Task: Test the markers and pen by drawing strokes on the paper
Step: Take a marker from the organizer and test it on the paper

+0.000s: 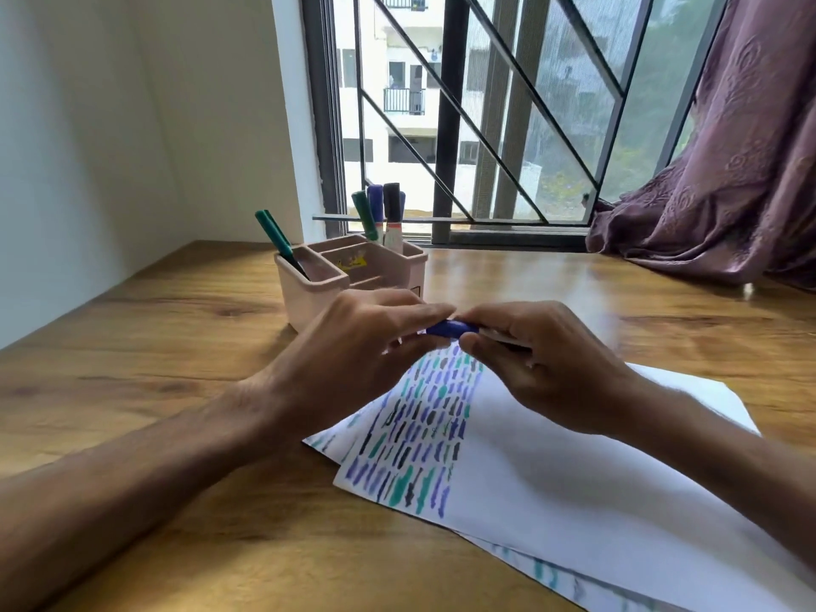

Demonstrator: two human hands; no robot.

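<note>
Left hand [362, 346]: we pinch the blue marker [452, 328] above the paper [574, 479].
Right hand [543, 364]: we grip its barrel.

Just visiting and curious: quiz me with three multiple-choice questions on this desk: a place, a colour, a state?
1. Where does the pink organiser stand? A on the paper; B on the table beyond the left hand; C on the windowsill.
2. The marker gripped by the right hand is: A red; B blue; C yellow.
3. The top paper sheet is: A blank; B crumpled; C partly covered with strokes.
Answers: B, wood shows around its base; B, its blue end shows between both hands; C, blue, green and dark strokes fill its left part.
</note>
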